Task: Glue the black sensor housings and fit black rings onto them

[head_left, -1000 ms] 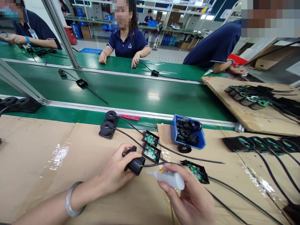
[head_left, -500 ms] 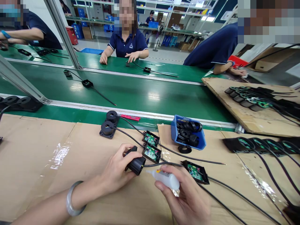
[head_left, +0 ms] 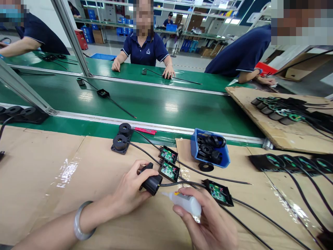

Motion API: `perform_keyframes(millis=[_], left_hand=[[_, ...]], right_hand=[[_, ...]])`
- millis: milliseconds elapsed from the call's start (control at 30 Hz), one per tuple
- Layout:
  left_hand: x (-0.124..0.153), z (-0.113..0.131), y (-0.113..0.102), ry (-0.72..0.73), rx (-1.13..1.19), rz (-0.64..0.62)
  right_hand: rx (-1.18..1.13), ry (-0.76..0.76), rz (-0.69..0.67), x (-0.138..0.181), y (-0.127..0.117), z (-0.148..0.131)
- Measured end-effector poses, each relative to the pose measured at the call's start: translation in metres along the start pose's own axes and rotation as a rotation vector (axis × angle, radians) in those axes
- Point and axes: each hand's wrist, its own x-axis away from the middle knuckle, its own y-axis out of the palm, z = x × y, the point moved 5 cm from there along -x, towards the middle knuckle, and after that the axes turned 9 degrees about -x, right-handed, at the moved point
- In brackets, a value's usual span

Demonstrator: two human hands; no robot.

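Observation:
My left hand is closed round a black plastic housing, tilted with its opening toward the right. A black cable runs from that housing to an open black box holding a green circuit board. In my right hand is a small white squeeze bottle of glue, its thin nozzle pointing left, close to the housing's rim but apart from it. Behind my hands lie two more boxes with boards, wired to two black round housings.
A blue bin of black rings stands beyond my right hand, with one black ring before it. A red knife lies near the metal rail. Several wired housings line the right. Across the green conveyor sit co-workers.
The co-worker opposite has moved a hand from the round part to the small box. A wired part on the conveyor has shifted slightly right. My hands barely move.

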Motion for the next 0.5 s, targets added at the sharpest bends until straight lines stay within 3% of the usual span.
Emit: perform_keyframes(millis=[367,500], left_hand=[[0.0007,0.0006,0.0013,0.002,0.0,0.003],[0.0004,0.0005,0.0021,-0.007,0.003,-0.003]], right_hand=[[0.01,-0.037,0.036,0.0035,0.005,-0.0063],[-0.034,0.05,0.065,0.0065,0.0051,-0.006]])
